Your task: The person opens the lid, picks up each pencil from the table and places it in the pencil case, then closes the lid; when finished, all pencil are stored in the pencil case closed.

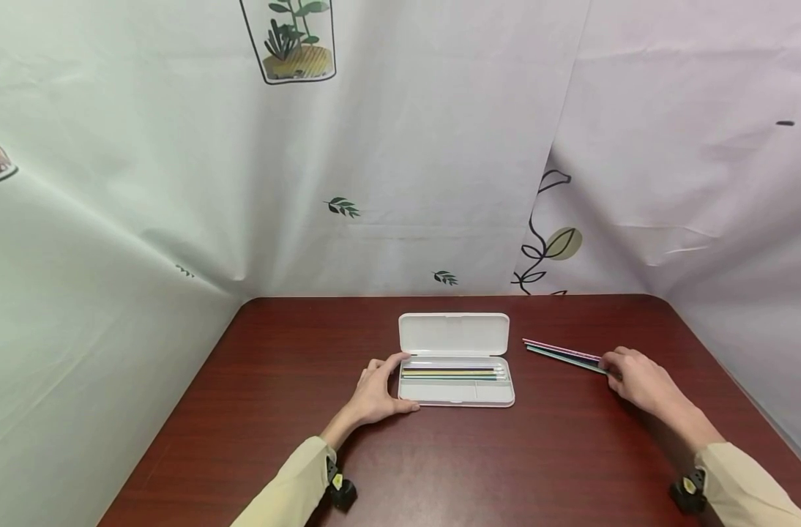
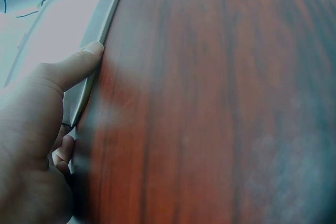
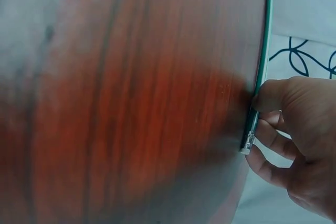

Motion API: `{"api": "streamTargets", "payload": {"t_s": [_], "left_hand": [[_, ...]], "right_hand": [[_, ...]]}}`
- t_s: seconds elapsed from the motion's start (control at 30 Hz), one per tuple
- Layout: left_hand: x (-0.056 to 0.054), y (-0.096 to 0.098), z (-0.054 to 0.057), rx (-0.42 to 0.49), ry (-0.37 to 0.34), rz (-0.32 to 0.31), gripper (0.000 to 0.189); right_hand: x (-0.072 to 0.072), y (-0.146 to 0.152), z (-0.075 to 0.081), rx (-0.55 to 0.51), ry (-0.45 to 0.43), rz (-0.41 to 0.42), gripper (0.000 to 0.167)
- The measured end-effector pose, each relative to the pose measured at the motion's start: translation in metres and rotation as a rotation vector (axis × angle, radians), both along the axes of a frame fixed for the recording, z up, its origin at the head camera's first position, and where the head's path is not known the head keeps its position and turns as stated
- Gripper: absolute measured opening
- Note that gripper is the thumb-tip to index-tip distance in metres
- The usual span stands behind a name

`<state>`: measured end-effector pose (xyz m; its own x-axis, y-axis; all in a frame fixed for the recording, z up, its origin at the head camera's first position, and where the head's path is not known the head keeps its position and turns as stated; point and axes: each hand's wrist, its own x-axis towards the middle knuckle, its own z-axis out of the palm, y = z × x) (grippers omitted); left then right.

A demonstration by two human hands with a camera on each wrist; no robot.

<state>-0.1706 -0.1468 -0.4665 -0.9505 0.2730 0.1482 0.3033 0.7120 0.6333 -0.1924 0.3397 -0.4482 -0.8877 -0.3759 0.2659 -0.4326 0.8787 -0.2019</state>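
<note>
A white pencil case point(image 1: 456, 394) stands on the table with its lid point(image 1: 454, 334) raised. Several pencils point(image 1: 452, 372) lie side by side inside it. My left hand point(image 1: 374, 393) holds the case by its left end, thumb on the front edge and index finger near the back corner. In the left wrist view the thumb point(image 2: 79, 66) presses along the case's edge. To the right of the case, my right hand point(image 1: 641, 377) pinches a green pencil point(image 3: 264, 45) near its white eraser end. A pink pencil point(image 1: 559, 349) and a dark one lie beside it, their right ends hidden by the fingers.
The dark red-brown wooden table point(image 1: 295, 337) has rounded far corners. A pale cloth point(image 1: 407, 146) printed with plants hangs behind it and along both sides. Each wrist wears a small black camera on a strap.
</note>
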Motion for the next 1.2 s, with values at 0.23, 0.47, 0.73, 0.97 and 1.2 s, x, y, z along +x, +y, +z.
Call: {"api": "streamTargets", "payload": {"t_s": [0.23,0.47,0.73,0.97,1.2], "left_hand": [[-0.001,0.0,-0.001,-0.003,0.003,0.001,0.09],[-0.001,0.0,0.0,0.0,-0.003,0.002,0.09],[0.0,-0.001,-0.001,-0.006,-0.005,0.001,0.09],[0.0,0.0,0.0,-0.006,-0.007,0.002,0.09],[0.001,0.0,0.0,-0.002,-0.012,0.001,0.089]], "right_hand": [[0.003,-0.004,0.003,-0.015,0.022,0.028,0.02],[0.011,-0.012,0.01,-0.049,0.08,0.058,0.022],[0.017,-0.025,0.019,-0.071,0.164,0.11,0.029],[0.019,-0.04,0.027,-0.076,0.208,0.176,0.029],[0.016,-0.058,0.032,-0.081,0.202,0.226,0.029]]}}
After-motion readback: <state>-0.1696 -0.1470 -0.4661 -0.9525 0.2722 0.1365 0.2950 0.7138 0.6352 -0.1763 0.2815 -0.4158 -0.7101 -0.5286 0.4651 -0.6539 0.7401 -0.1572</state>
